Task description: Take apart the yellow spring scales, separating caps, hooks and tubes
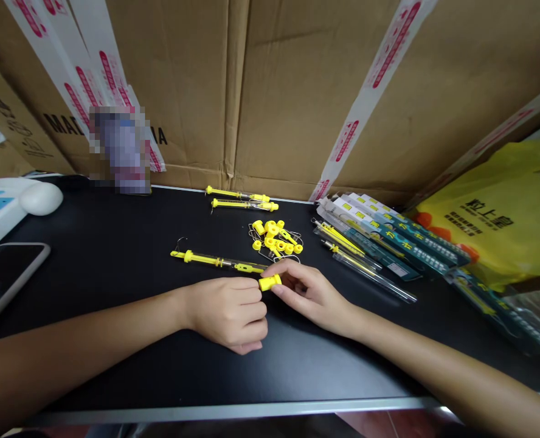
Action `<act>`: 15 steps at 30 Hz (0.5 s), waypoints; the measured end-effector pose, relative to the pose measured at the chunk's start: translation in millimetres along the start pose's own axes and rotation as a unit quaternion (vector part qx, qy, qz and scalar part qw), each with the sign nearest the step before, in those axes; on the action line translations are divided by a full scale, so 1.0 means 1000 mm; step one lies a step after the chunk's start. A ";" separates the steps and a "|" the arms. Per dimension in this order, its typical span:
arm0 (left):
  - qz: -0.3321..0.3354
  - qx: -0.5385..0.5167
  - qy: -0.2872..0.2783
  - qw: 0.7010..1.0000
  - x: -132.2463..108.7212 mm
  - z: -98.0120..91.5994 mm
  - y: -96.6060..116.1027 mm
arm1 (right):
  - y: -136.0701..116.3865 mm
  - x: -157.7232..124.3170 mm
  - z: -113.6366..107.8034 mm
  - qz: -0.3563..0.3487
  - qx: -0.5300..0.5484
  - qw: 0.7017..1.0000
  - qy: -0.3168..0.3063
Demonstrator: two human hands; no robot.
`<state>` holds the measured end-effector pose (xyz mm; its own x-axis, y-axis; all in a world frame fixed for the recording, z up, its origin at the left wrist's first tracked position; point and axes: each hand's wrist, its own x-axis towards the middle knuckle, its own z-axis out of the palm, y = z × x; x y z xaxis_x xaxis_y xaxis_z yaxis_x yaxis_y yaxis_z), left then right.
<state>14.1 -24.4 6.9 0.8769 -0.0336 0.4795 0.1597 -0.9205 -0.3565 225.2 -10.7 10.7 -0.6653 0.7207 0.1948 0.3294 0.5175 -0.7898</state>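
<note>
My right hand (304, 291) pinches a small yellow cap (270, 282) between thumb and fingers, near the middle of the black table. Close against the cap's left side, my left hand (231, 311) is curled with its knuckles up; what it holds, if anything, is hidden. Just behind my hands lies a clear tube with yellow fittings (215, 261) and a wire hook at its left end. A pile of yellow caps and metal hooks (276, 238) sits behind my right hand. Farther back are two assembled yellow tubes (242, 204), lying side by side.
Printed packages (388, 234) and loose clear tubes (374, 274) lie at the right, beside a yellow bag (502, 207). A phone (8, 280) and a white power strip (0, 204) are at the left. Cardboard boxes (288, 91) stand along the back.
</note>
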 end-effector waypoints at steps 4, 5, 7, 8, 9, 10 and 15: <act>-0.001 0.009 0.012 1.000 0.000 -0.001 0.001 | 0.001 0.000 -0.002 0.012 0.011 1.000 0.003; -0.002 0.010 0.016 1.000 0.000 -0.001 0.001 | 0.001 0.000 -0.002 0.015 0.015 1.000 0.005; -0.005 0.010 0.019 1.000 0.001 -0.002 0.001 | 0.001 0.000 -0.002 0.019 0.020 1.000 0.007; -0.006 0.010 0.020 1.000 0.001 -0.001 0.001 | 0.001 0.000 -0.001 0.019 0.021 1.000 0.006; -0.006 0.009 0.021 1.000 0.001 -0.001 0.001 | 0.001 0.000 -0.001 0.018 0.021 1.000 0.007; -0.006 0.010 0.020 1.000 0.001 -0.001 0.001 | 0.001 0.000 -0.001 0.017 0.020 1.000 0.006; -0.011 0.017 0.027 0.999 -0.001 0.001 0.001 | -0.003 -0.002 -0.008 -0.025 -0.031 0.999 0.028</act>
<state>13.4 -25.0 5.4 0.8477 -0.0345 0.5293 0.1951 -0.9077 -0.3716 230.5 -10.0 17.3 -0.6442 0.7171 0.2660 0.3384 0.5791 -0.7417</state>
